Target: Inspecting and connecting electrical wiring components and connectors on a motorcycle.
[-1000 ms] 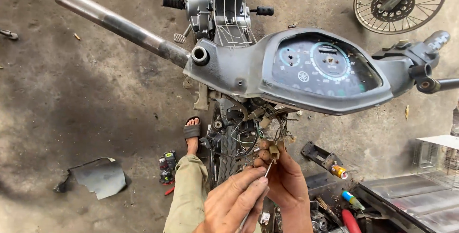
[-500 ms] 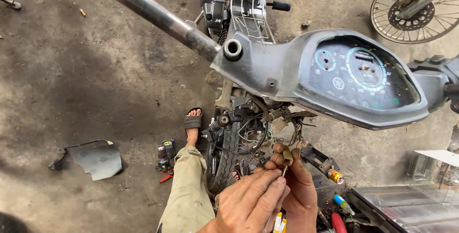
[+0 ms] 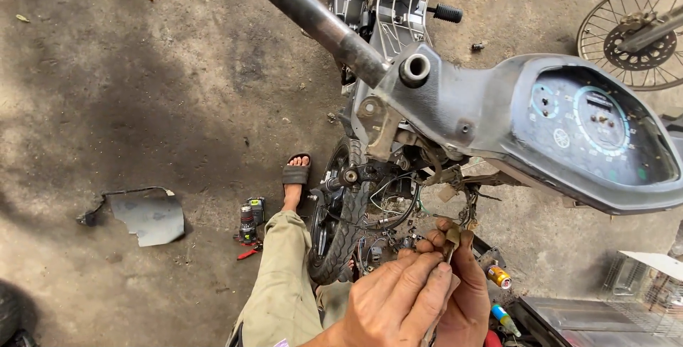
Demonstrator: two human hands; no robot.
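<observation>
Both hands meet low in the view, just under the instrument cluster (image 3: 590,130) of a stripped motorcycle. The left hand (image 3: 395,304) lies on top, its fingers (image 3: 427,286) curled and pinching down; the right hand (image 3: 466,297) sits beneath and behind it, fingers closed upward. Between them they grip a small brownish connector (image 3: 452,237) at the end of the wire bundle (image 3: 466,201) that hangs from below the cluster. What exactly the connector is, I cannot tell; it is small and partly covered by the fingers.

Below and left of the cluster stands the front tyre (image 3: 340,237), with the person's trouser leg (image 3: 281,283) and sandalled foot (image 3: 295,176) beside it. The bare handlebar tube (image 3: 306,9) runs up and away from the cluster's left end. Well left of the cluster, on the concrete floor (image 3: 142,91), lie a broken dark plastic panel (image 3: 146,215) and, nearer the foot, a small can and red-handled tool (image 3: 249,226). A loose spoked wheel (image 3: 633,30) rests above the cluster's right end.

The risk, as I judge it, is in the thin wires: they look taut and tangled, so a hard pull or twist on the connector could tear a lead or snap a brittle clip. Greasy fingers could also slip, dropping it into the loom.
</observation>
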